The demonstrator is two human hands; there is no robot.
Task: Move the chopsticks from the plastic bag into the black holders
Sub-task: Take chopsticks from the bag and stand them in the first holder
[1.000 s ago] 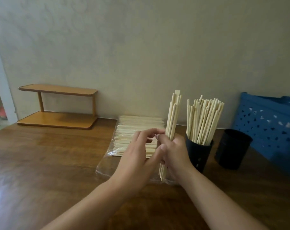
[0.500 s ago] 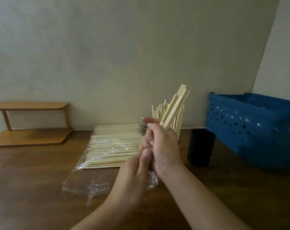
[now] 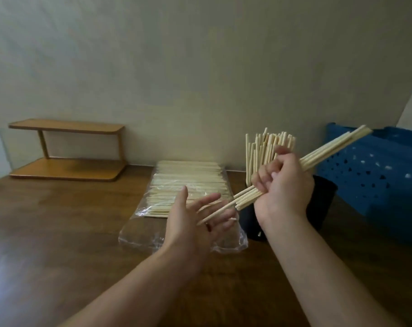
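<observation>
My right hand grips a bundle of pale wooden chopsticks, tilted so the thick ends point up to the right and the thin tips point down left. My left hand is spread with straight fingers under those tips, and one loose chopstick lies across its fingers. A clear plastic bag with a stack of chopsticks lies on the table behind my left hand. One black holder, full of upright chopsticks, stands behind my right hand. A second black holder stands to its right, its inside hidden.
A blue perforated plastic basket sits at the right, against the wall. A small two-tier wooden shelf stands at the back left. The dark wooden table stretches left and toward me.
My right hand has tilted the bundle from nearly upright to a slant toward the right. My left hand has let go of the bundle and spread its fingers under the tips.
</observation>
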